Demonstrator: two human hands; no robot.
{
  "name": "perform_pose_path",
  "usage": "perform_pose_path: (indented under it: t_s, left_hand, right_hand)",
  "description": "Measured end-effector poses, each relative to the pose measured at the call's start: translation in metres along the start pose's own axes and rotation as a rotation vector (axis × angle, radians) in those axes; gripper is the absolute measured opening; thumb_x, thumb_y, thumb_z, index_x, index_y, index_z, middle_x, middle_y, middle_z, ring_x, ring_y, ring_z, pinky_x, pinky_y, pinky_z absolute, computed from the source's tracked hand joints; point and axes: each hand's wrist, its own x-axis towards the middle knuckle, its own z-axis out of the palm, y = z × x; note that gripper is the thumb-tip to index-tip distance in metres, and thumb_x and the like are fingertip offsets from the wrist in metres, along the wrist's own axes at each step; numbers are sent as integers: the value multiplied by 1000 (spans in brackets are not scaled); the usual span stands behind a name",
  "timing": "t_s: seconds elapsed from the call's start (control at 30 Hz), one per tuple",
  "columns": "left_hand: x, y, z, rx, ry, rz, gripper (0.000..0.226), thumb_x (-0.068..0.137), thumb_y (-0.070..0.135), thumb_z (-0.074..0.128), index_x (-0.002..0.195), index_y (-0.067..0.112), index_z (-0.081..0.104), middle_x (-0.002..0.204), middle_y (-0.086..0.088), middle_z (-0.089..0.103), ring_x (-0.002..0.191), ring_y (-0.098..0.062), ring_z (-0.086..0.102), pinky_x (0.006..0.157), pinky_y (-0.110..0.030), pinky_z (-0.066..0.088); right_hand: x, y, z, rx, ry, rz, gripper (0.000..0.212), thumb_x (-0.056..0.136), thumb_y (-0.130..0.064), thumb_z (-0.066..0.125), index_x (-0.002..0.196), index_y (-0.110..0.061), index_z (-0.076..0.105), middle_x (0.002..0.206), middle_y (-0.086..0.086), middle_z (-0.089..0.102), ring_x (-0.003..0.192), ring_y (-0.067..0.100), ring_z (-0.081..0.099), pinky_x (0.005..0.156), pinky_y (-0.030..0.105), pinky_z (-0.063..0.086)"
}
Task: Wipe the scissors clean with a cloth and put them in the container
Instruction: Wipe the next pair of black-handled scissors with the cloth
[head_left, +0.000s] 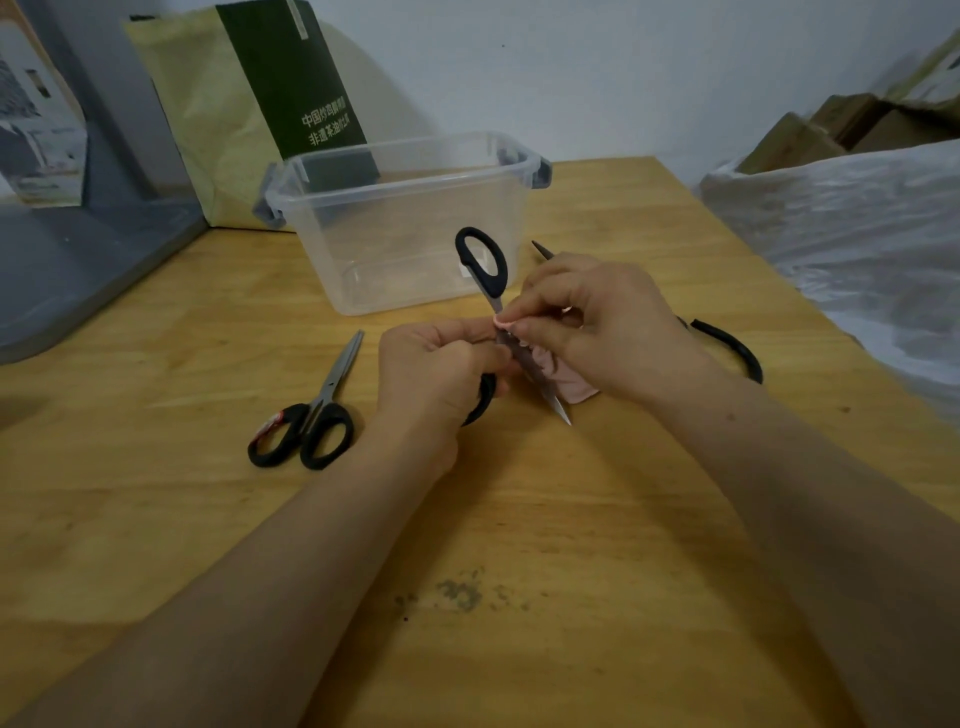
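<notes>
My left hand grips the lower black handle of an opened pair of scissors; its other handle loop sticks up in front of the container. One blade points down to the right, the other tip shows behind my right hand. My right hand pinches a pink cloth around the blade near the pivot. A clear plastic container with grey latches stands just behind, nothing visible inside. A second pair of black-handled scissors lies shut on the table to the left.
The wooden table carries a dark stain near the front. A third black scissor handle peeks out behind my right wrist. A green-and-yellow bag leans at the back; a plastic-covered heap sits on the right, a grey stand on the left.
</notes>
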Motion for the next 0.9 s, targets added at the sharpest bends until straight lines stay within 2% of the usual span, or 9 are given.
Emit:
perform_pose_path:
  t_s: [0.13, 0.2, 0.4, 0.57, 0.7, 0.8, 0.9]
  left_hand:
    - [-1, -1, 1, 26, -24, 15, 28, 77, -14, 61, 72, 11, 72, 65, -11, 70, 70, -29, 62, 49, -18, 49]
    - [-2, -1, 2, 50, -27, 23, 31, 78, -14, 60, 68, 13, 71, 62, -8, 69, 69, -29, 63, 51, -19, 50]
    - [-3, 2, 3, 29, 0, -37, 29, 77, -14, 62, 68, 13, 70, 60, -3, 70, 57, -12, 67, 47, -16, 48]
    - [-3, 3, 5, 27, 10, -56, 30, 78, -14, 61, 68, 13, 69, 61, -3, 70, 58, -13, 67, 46, -15, 47]
    - [-1, 3, 2, 32, 33, -71, 28, 76, -16, 60, 66, 7, 69, 61, -9, 68, 61, -24, 64, 46, -18, 49]
    - [0, 3, 1, 33, 20, -84, 24, 76, -17, 60, 70, 4, 70, 63, -13, 69, 64, -26, 64, 48, -20, 51]
    - [0, 2, 4, 50, 10, -80, 24, 76, -15, 61, 72, 7, 71, 67, -11, 71, 64, -20, 67, 47, -17, 48]
  right_hand:
    - [-1, -2, 2, -14, 41, -24, 9, 82, -13, 71, 89, -16, 76, 89, -6, 63, 90, 12, 60, 85, 29, 48]
    - [1, -3, 3, -22, 55, -2, 8, 83, -15, 70, 89, -17, 75, 91, -4, 65, 91, 13, 61, 86, 34, 49]
    - [4, -2, 0, -170, -7, -14, 11, 87, -16, 63, 91, -16, 74, 91, -9, 57, 94, 18, 59, 85, 36, 46]
    - [3, -5, 0, -311, -42, -15, 20, 93, -16, 54, 102, -14, 72, 108, 2, 59, 102, 21, 55, 85, 37, 45]
    - [0, -11, 4, -397, -81, -94, 22, 95, -14, 52, 108, -13, 69, 114, 1, 58, 107, 18, 52, 84, 25, 38]
    - [-1, -12, 4, -362, -119, -101, 21, 94, -13, 53, 106, -12, 70, 113, 1, 59, 106, 18, 53, 86, 28, 43]
    - [1, -9, 2, -313, -44, -18, 20, 93, -14, 53, 102, -11, 71, 111, 3, 60, 102, 21, 55, 84, 35, 45]
